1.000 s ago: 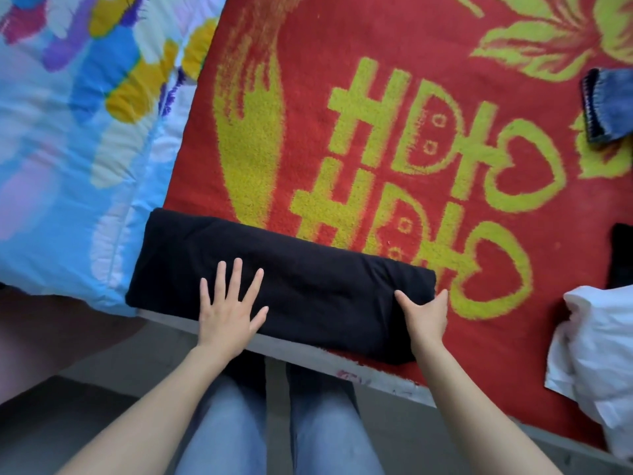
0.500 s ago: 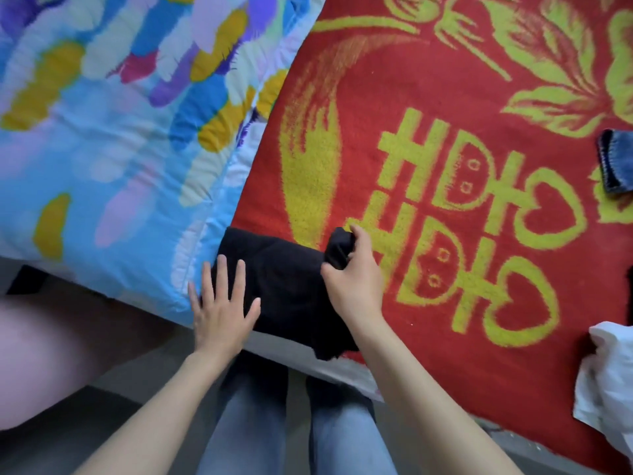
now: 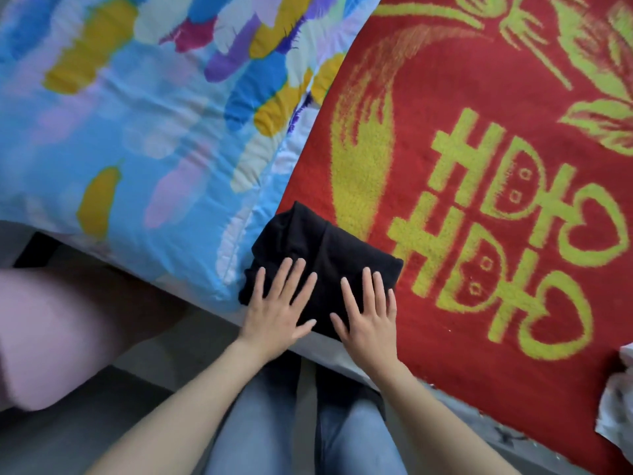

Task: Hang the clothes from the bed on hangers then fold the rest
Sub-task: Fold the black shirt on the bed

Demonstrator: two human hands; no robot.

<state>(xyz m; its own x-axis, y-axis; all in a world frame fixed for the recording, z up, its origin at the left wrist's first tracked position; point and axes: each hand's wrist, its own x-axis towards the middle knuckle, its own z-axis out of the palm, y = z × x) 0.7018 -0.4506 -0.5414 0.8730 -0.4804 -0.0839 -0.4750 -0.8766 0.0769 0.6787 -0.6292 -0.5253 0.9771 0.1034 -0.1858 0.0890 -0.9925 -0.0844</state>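
Note:
A black garment, folded into a small square, lies at the near edge of the bed on the red blanket, beside the blue quilt. My left hand lies flat on its left half with fingers spread and straight. On its right half my right hand presses flat, fingers straight too. Neither hand grips anything.
A blue quilt with coloured patches covers the left part of the bed. The red blanket bears yellow-green patterns. A white cloth shows at the right edge. A pink cushion sits low left. My jeans-clad legs stand against the bed edge.
The long black fold was doubled over: my right hand carried its right end leftward onto the left half, then let go. Both hands now press flat on the square.

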